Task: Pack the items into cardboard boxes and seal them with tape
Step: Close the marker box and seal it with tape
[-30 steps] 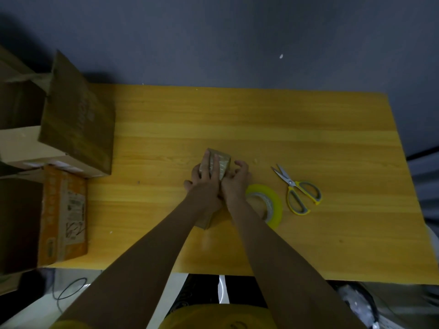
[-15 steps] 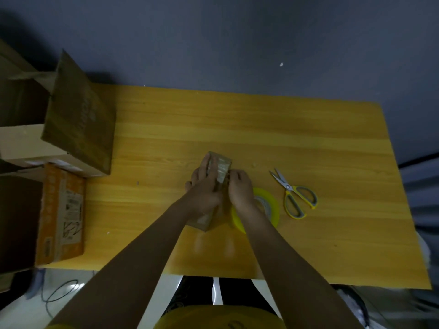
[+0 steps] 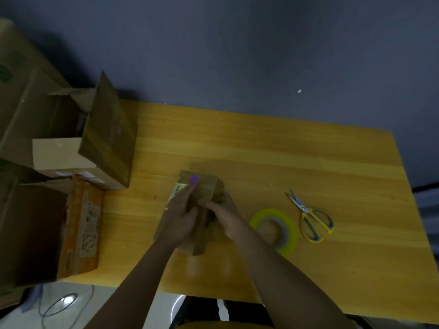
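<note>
Centrally, small cardboard box on table, left hand and right hand both grip closed round it.

No legible text

Printing on the orange box left of the hands, and the label on the small cardboard box they hold, are blurred.
</note>
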`<move>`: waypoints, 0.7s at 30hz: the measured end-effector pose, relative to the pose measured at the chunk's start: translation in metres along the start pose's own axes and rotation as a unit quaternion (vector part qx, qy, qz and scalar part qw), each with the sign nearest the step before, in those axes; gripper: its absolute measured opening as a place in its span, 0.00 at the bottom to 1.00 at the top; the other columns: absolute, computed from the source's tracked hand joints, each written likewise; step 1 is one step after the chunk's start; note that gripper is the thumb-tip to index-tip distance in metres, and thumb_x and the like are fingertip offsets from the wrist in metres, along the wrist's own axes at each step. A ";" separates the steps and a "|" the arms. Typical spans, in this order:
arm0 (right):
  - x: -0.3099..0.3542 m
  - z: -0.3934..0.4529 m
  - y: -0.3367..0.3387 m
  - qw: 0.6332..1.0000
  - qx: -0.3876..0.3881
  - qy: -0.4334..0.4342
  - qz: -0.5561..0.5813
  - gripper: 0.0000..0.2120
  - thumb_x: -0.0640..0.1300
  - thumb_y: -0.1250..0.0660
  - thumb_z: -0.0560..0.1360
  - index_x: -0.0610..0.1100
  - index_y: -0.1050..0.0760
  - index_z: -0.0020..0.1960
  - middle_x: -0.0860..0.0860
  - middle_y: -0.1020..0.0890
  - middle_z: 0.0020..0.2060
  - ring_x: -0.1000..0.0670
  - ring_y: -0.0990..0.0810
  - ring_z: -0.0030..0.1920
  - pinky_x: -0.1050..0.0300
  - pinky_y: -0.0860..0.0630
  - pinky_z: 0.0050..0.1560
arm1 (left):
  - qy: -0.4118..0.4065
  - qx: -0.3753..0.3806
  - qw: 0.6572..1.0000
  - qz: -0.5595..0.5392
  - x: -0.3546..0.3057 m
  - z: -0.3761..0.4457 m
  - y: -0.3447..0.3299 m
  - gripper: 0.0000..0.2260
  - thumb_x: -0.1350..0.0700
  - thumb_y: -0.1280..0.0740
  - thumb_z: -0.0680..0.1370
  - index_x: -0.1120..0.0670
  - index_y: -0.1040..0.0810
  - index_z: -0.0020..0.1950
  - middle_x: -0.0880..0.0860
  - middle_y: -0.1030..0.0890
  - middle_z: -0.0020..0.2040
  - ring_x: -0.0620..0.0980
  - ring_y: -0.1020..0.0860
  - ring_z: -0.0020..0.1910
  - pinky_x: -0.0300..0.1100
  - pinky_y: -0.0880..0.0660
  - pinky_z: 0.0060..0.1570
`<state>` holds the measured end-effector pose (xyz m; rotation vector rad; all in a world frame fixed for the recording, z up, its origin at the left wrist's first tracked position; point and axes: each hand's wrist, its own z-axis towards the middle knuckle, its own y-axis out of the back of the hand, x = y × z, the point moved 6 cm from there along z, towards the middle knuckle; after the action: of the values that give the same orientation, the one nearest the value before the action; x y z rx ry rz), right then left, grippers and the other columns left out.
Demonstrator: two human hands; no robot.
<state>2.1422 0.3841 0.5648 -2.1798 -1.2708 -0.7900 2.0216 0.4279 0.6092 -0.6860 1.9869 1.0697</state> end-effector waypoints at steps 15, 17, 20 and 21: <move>-0.049 -0.079 0.126 0.698 -0.161 0.139 -0.684 0.36 0.63 0.29 0.65 0.44 0.31 0.66 0.46 0.28 0.62 0.43 0.32 0.67 0.45 0.38 0.63 | -0.083 0.037 0.951 0.296 -0.011 -0.003 -0.057 0.29 0.56 0.41 0.79 0.51 0.48 0.78 0.56 0.55 0.78 0.55 0.58 0.76 0.56 0.58 0.72; -0.059 -0.083 0.132 0.639 -0.134 0.124 -0.747 0.33 0.58 0.23 0.62 0.47 0.26 0.62 0.46 0.24 0.57 0.44 0.27 0.64 0.43 0.33 0.63 | -0.106 0.105 0.952 0.267 -0.022 -0.008 -0.081 0.28 0.56 0.41 0.80 0.51 0.48 0.78 0.53 0.53 0.78 0.54 0.56 0.76 0.54 0.54 0.72; -0.052 -0.082 0.134 0.614 -0.110 0.160 -0.765 0.24 0.48 0.27 0.70 0.50 0.26 0.65 0.50 0.24 0.60 0.46 0.29 0.67 0.41 0.38 0.68 | -0.104 0.197 0.943 0.246 -0.025 -0.009 -0.107 0.27 0.54 0.42 0.82 0.54 0.48 0.78 0.54 0.48 0.78 0.56 0.46 0.76 0.50 0.41 0.71; -0.053 -0.079 0.138 0.638 -0.090 0.155 -0.749 0.24 0.47 0.33 0.75 0.50 0.31 0.69 0.50 0.28 0.66 0.47 0.35 0.71 0.42 0.46 0.71 | -0.089 0.220 0.943 0.232 -0.025 -0.008 -0.113 0.27 0.54 0.42 0.82 0.55 0.49 0.79 0.55 0.46 0.77 0.55 0.42 0.75 0.48 0.37 0.69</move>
<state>2.2253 0.2382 0.5674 -0.4505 -2.7157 -1.7466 2.1160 0.3667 0.5820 0.1221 2.1710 0.8553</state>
